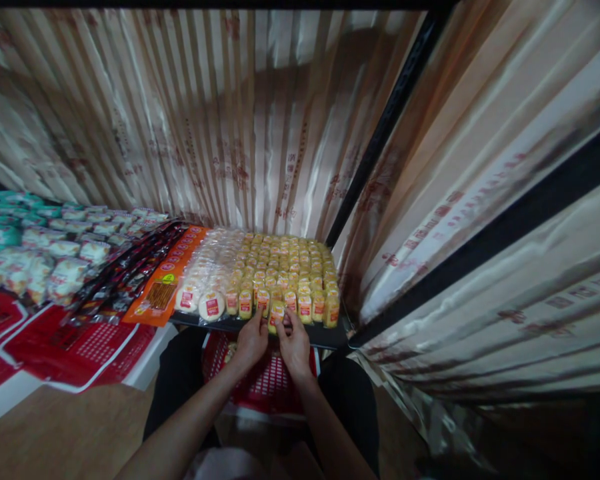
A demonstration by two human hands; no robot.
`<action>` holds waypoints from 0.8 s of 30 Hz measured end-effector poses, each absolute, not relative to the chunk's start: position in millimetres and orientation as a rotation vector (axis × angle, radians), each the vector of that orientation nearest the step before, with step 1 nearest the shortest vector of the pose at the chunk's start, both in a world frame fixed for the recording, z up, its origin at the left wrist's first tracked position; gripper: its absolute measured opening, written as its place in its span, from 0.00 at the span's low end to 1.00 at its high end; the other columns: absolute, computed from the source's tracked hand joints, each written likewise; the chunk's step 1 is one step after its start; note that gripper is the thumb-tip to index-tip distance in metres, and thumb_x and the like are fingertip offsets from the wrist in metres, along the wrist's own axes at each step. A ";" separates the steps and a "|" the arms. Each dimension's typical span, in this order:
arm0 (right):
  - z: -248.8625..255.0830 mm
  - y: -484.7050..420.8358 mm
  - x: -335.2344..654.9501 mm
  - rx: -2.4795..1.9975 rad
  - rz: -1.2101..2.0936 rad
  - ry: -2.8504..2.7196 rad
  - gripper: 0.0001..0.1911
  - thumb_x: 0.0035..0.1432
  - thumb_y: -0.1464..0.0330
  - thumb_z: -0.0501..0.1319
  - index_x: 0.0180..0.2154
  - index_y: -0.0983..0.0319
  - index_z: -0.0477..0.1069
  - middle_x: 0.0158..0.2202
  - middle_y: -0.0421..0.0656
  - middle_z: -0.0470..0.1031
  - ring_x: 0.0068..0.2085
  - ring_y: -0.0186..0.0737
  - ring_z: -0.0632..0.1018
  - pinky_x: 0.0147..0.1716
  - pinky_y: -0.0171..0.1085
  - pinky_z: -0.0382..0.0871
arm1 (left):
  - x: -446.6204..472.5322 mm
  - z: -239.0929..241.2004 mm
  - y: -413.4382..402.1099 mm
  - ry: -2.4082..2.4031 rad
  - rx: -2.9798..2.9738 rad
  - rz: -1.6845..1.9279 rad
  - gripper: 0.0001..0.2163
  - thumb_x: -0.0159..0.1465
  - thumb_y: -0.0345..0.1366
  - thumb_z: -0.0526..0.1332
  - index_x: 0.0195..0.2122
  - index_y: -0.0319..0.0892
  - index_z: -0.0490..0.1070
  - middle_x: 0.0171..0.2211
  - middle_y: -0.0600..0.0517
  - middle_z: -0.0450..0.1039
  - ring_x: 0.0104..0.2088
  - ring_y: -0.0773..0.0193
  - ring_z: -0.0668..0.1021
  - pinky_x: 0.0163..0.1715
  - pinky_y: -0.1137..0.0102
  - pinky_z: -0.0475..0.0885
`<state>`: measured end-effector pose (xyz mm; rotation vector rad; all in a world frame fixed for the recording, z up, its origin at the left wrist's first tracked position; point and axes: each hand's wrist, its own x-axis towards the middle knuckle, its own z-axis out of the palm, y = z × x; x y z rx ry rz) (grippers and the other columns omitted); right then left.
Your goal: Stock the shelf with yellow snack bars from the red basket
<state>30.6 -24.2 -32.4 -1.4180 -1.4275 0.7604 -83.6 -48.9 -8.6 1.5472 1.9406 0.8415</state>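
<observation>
Both my hands reach to the front edge of a dark shelf (330, 337) packed with rows of small yellow snack packs (290, 267). My left hand (251, 341) and my right hand (294, 345) pinch together one yellow pack with a red label (276, 315) at the front row. Fingers of both hands are closed around it. Round white packs with red labels (211, 303) lie just left of the yellow ones. A red plastic basket (267, 383) sits below my wrists, between my knees.
An orange snack bag (167, 280), dark red packets (130, 267) and white-and-teal packets (55, 247) fill the shelf to the left. Red baskets (80, 347) stand lower left. Shiny beige curtains (260, 133) hang behind and right, with black shelf posts (380, 133).
</observation>
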 end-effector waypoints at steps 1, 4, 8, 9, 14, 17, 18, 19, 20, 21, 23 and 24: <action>-32.7 -24.4 30.5 -1.414 0.761 -1.427 0.23 0.51 0.58 0.57 0.46 0.64 0.71 0.37 0.48 0.74 0.34 0.41 0.75 0.35 0.39 0.71 | -82.9 -6.9 -50.2 1.971 1.587 0.836 0.21 0.60 0.28 0.50 0.55 0.38 0.63 0.46 0.44 0.74 0.45 0.60 0.76 0.47 0.67 0.69; -32.8 -25.6 32.6 -1.412 0.744 -1.409 0.23 0.52 0.57 0.57 0.46 0.64 0.70 0.38 0.49 0.74 0.35 0.40 0.75 0.36 0.39 0.71 | -80.4 -0.9 -54.9 2.073 1.835 0.812 0.19 0.60 0.27 0.50 0.52 0.40 0.66 0.45 0.44 0.73 0.45 0.60 0.75 0.45 0.67 0.70; -33.8 -26.0 38.3 -1.425 0.701 -1.423 0.24 0.54 0.57 0.56 0.47 0.66 0.69 0.40 0.50 0.73 0.36 0.40 0.75 0.37 0.40 0.71 | -83.2 8.1 -53.0 2.114 2.340 0.743 0.17 0.61 0.28 0.52 0.51 0.43 0.67 0.47 0.43 0.70 0.48 0.55 0.72 0.45 0.61 0.70; -34.5 -25.6 39.1 -1.427 0.699 -1.435 0.24 0.54 0.57 0.55 0.47 0.66 0.69 0.41 0.50 0.73 0.36 0.40 0.75 0.37 0.40 0.71 | -85.6 9.4 -49.9 2.108 2.433 0.747 0.17 0.61 0.29 0.53 0.52 0.42 0.67 0.50 0.43 0.68 0.51 0.53 0.69 0.47 0.59 0.68; -39.8 -22.3 36.0 -1.444 0.708 -1.470 0.25 0.54 0.57 0.55 0.48 0.67 0.68 0.40 0.51 0.73 0.36 0.41 0.75 0.36 0.39 0.72 | -102.8 4.8 -29.3 2.054 2.680 0.751 0.16 0.63 0.33 0.53 0.52 0.42 0.66 0.61 0.48 0.56 0.63 0.49 0.53 0.56 0.54 0.59; -41.9 -20.7 30.7 -1.439 0.708 -1.473 0.25 0.54 0.57 0.55 0.48 0.66 0.69 0.40 0.51 0.73 0.36 0.40 0.75 0.37 0.39 0.72 | -112.9 -4.6 -23.5 2.033 2.724 0.738 0.17 0.62 0.33 0.55 0.53 0.42 0.65 0.62 0.48 0.54 0.64 0.50 0.49 0.59 0.53 0.56; -42.1 -20.3 29.0 -1.438 0.706 -1.466 0.24 0.54 0.57 0.55 0.48 0.66 0.69 0.40 0.51 0.73 0.35 0.40 0.75 0.36 0.39 0.72 | -115.7 -7.6 -23.0 2.038 2.718 0.744 0.17 0.62 0.34 0.56 0.53 0.42 0.65 0.62 0.48 0.54 0.64 0.50 0.48 0.59 0.53 0.55; -42.2 -19.9 27.6 -1.437 0.704 -1.462 0.24 0.54 0.57 0.55 0.47 0.65 0.70 0.40 0.50 0.73 0.35 0.40 0.75 0.35 0.39 0.72 | -118.1 -10.4 -23.1 2.043 2.708 0.754 0.18 0.61 0.33 0.57 0.53 0.42 0.64 0.63 0.46 0.53 0.64 0.50 0.47 0.59 0.52 0.54; -42.0 -19.7 26.3 -1.435 0.701 -1.459 0.23 0.54 0.58 0.55 0.47 0.65 0.70 0.40 0.50 0.74 0.35 0.40 0.75 0.34 0.38 0.72 | -120.0 -12.8 -23.5 2.044 2.701 0.767 0.18 0.61 0.33 0.57 0.53 0.43 0.64 0.63 0.46 0.53 0.64 0.50 0.47 0.59 0.51 0.54; -41.6 -19.4 25.2 -1.434 0.699 -1.458 0.23 0.54 0.58 0.55 0.47 0.65 0.70 0.39 0.50 0.74 0.34 0.40 0.75 0.34 0.38 0.72 | -121.6 -15.0 -23.9 2.040 2.696 0.785 0.18 0.61 0.32 0.57 0.54 0.43 0.63 0.63 0.45 0.52 0.65 0.49 0.46 0.59 0.51 0.53; -40.8 -19.1 23.6 -1.433 0.697 -1.459 0.23 0.54 0.58 0.55 0.47 0.65 0.70 0.39 0.50 0.74 0.34 0.39 0.75 0.34 0.38 0.72 | -123.8 -18.7 -24.5 2.016 2.686 0.827 0.19 0.61 0.30 0.56 0.54 0.43 0.62 0.63 0.45 0.53 0.65 0.50 0.45 0.59 0.51 0.54; -40.4 -19.0 23.1 -1.433 0.697 -1.463 0.23 0.55 0.58 0.55 0.47 0.65 0.70 0.39 0.50 0.74 0.33 0.39 0.75 0.34 0.38 0.73 | -124.5 -20.7 -24.6 2.001 2.678 0.855 0.19 0.61 0.29 0.56 0.54 0.43 0.62 0.62 0.45 0.53 0.65 0.51 0.45 0.59 0.51 0.54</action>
